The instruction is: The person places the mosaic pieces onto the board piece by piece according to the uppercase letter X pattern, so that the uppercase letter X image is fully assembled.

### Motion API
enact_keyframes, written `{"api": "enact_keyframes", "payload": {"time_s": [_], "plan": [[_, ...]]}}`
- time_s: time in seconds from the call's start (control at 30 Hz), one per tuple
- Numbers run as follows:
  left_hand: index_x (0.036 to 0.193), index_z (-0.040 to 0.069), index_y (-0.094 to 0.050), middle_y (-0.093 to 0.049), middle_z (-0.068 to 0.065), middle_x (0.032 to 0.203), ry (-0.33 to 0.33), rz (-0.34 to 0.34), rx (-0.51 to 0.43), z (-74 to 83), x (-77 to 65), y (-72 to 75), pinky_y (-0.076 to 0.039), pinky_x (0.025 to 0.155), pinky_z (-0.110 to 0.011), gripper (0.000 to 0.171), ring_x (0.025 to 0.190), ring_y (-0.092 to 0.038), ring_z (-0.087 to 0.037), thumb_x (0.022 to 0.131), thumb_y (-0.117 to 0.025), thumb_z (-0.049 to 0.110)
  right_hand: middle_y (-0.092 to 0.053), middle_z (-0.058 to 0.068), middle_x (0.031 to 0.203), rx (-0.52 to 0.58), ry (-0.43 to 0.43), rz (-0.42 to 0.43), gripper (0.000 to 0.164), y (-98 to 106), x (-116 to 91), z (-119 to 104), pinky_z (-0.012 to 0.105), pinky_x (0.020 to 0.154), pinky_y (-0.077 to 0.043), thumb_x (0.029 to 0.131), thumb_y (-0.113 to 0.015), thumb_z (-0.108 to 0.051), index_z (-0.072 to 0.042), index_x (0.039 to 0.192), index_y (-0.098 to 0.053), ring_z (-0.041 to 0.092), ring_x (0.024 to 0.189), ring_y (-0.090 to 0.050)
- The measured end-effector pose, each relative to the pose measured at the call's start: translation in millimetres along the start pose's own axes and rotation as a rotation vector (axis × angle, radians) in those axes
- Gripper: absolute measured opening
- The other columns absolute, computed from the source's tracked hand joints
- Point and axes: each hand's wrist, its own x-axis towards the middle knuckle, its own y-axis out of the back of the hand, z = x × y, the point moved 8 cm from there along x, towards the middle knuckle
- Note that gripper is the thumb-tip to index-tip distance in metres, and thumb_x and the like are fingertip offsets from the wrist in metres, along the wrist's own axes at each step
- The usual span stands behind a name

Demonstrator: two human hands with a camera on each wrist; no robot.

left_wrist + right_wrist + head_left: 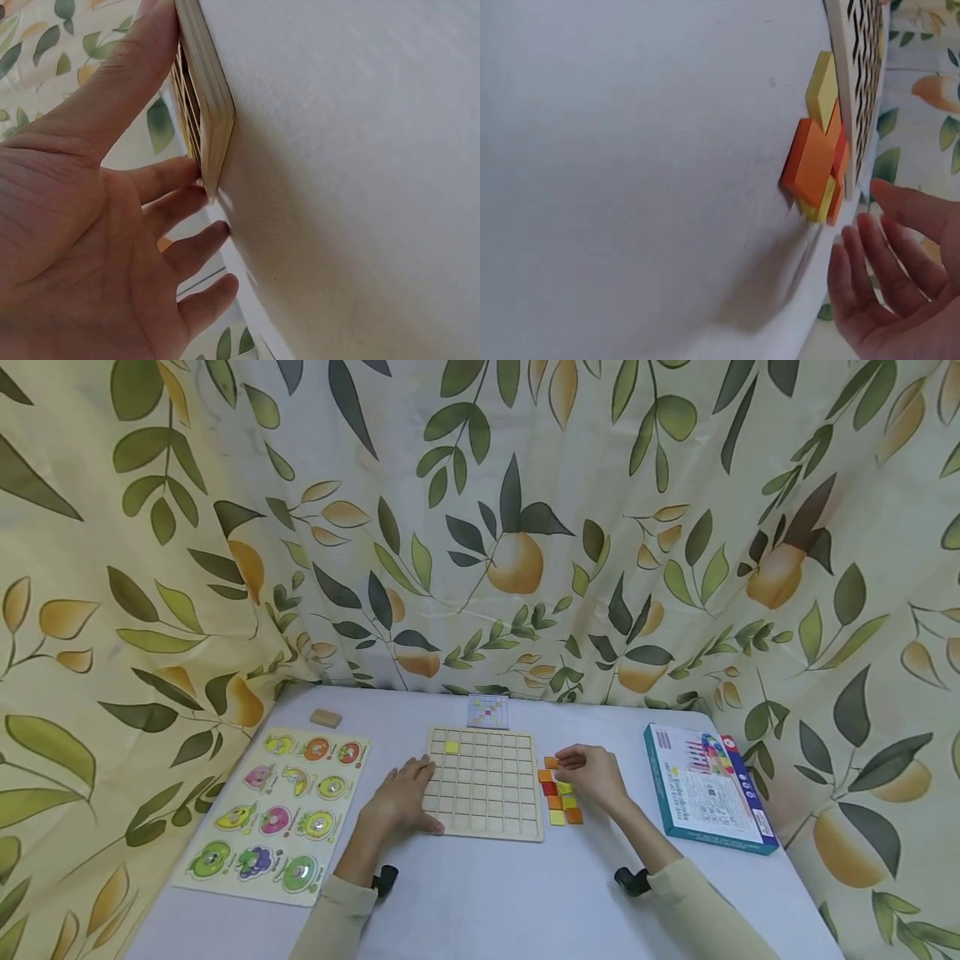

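Observation:
A square wooden grid board (483, 785) lies on the white table with one yellow tile (452, 747) in a cell near its upper left. At its left edge my left hand (405, 797) rests, thumb by the near corner and fingers along the side. The left wrist view shows those relaxed fingers touching the board's edge (217, 127). Right of the board lies a cluster of orange, red and yellow square tiles (573, 816). Over the far end of that cluster hovers my right hand (596, 777); in the right wrist view its fingers (885, 270) are loosely bent, nothing visible between them.
A fruit puzzle board (281, 810) lies at the left, with a small wooden block (326, 718) beyond it. Behind the grid board sits a small pattern card (487, 712). A teal-edged box (705, 789) lies at the right. Leaf-patterned curtain (517, 560) encloses the table.

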Motion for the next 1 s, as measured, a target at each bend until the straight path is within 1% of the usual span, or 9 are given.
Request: {"api": "enact_keyframes", "payload": {"time_s": [0.1, 0.17, 0.27, 0.33, 0.53, 0.63, 0.77, 0.9, 1.0], "plan": [[0.159, 0.001, -0.038, -0.030, -0.018, 0.169, 0.010, -0.001, -0.001, -0.2, -1.1, 0.6, -0.022, 0.127, -0.058, 0.115, 0.157, -0.024, -0.038, 0.070, -0.097, 0.043, -0.075, 0.009, 0.108, -0.052, -0.018, -0.036, 0.032, 1, -5, 5, 0.043, 0.093, -0.060, 0.088, -0.083, -0.007, -0.004, 0.119, -0.075, 0.025, 0.099, -0.068], [0.159, 0.002, -0.038, -0.030, -0.017, 0.169, 0.014, -0.002, -0.005, -0.9, -1.3, 0.2, -0.022, 0.127, -0.057, 0.116, 0.157, -0.023, -0.038, 0.069, -0.097, 0.043, -0.075, 0.010, 0.109, -0.075, -0.025, -0.064, 0.034, 0, -8, 8, 0.045, 0.094, -0.059, 0.086, -0.084, -0.007, -0.004, 0.119, -0.075, 0.026, 0.100, -0.067], [0.159, 0.001, -0.038, -0.030, -0.018, 0.169, 0.011, 0.002, -0.004, -3.1, -0.7, -1.6, -0.022, 0.127, -0.058, 0.116, 0.157, -0.023, -0.038, 0.069, -0.097, 0.044, -0.075, 0.008, 0.111, -0.089, -0.028, -0.094, 0.034, -2, -11, 12, 0.043, 0.094, -0.060, 0.086, -0.085, -0.008, -0.005, 0.118, -0.076, 0.025, 0.102, -0.068], [0.159, 0.000, -0.038, -0.031, -0.018, 0.168, 0.009, 0.008, -0.008, -4.4, -0.3, -2.7, -0.022, 0.127, -0.058, 0.116, 0.157, -0.024, -0.038, 0.068, -0.098, 0.043, -0.076, 0.007, 0.110, -0.090, -0.024, -0.106, 0.033, -3, -12, 15, 0.041, 0.091, -0.062, 0.086, -0.085, -0.008, -0.005, 0.118, -0.076, 0.024, 0.100, -0.068], [0.161, 0.002, -0.036, -0.028, -0.017, 0.170, 0.014, -0.006, 0.002, -5.9, 1.5, -5.4, -0.020, 0.128, -0.057, 0.117, 0.158, -0.021, -0.037, 0.070, -0.096, 0.045, -0.076, 0.007, 0.106, -0.090, -0.018, -0.080, 0.032, -3, -13, 21, 0.034, 0.078, -0.062, 0.085, -0.086, -0.008, -0.006, 0.116, -0.077, 0.022, 0.090, -0.066], [0.160, 0.002, -0.036, -0.028, -0.017, 0.170, 0.014, -0.008, -0.001, -5.1, 2.5, -4.7, -0.020, 0.128, -0.057, 0.117, 0.158, -0.021, -0.037, 0.070, -0.096, 0.045, -0.077, 0.006, 0.107, -0.092, -0.006, -0.072, 0.032, -3, -12, 23, 0.033, 0.077, -0.061, 0.086, -0.085, -0.008, -0.007, 0.116, -0.077, 0.021, 0.089, -0.066], [0.160, 0.001, -0.036, -0.028, -0.019, 0.169, 0.014, -0.009, -0.010, -3.4, 2.1, -3.4, -0.020, 0.128, -0.057, 0.116, 0.157, -0.022, -0.038, 0.070, -0.097, 0.043, -0.077, 0.004, 0.104, -0.102, -0.003, -0.052, 0.029, -2, -11, 23, 0.033, 0.077, -0.061, 0.086, -0.086, -0.008, -0.009, 0.113, -0.079, 0.021, 0.089, -0.066], [0.160, 0.000, -0.036, -0.029, -0.019, 0.169, 0.010, -0.012, -0.012, -3.0, 1.8, -3.0, -0.020, 0.128, -0.058, 0.117, 0.157, -0.022, -0.039, 0.070, -0.097, 0.044, -0.076, 0.004, 0.099, -0.110, -0.014, -0.022, 0.027, 0, -10, 24, 0.031, 0.074, -0.059, 0.084, -0.087, -0.008, -0.009, 0.110, -0.079, 0.022, 0.087, -0.066], [0.161, 0.001, -0.034, -0.027, -0.018, 0.170, 0.014, -0.014, -0.006, -4.4, 3.0, -3.9, -0.019, 0.128, -0.057, 0.119, 0.158, -0.020, -0.037, 0.070, -0.096, 0.046, -0.075, 0.004, 0.098, -0.091, -0.019, -0.016, 0.027, 2, -10, 23, 0.029, 0.073, -0.058, 0.085, -0.086, -0.008, -0.009, 0.111, -0.079, 0.022, 0.085, -0.065]]}}
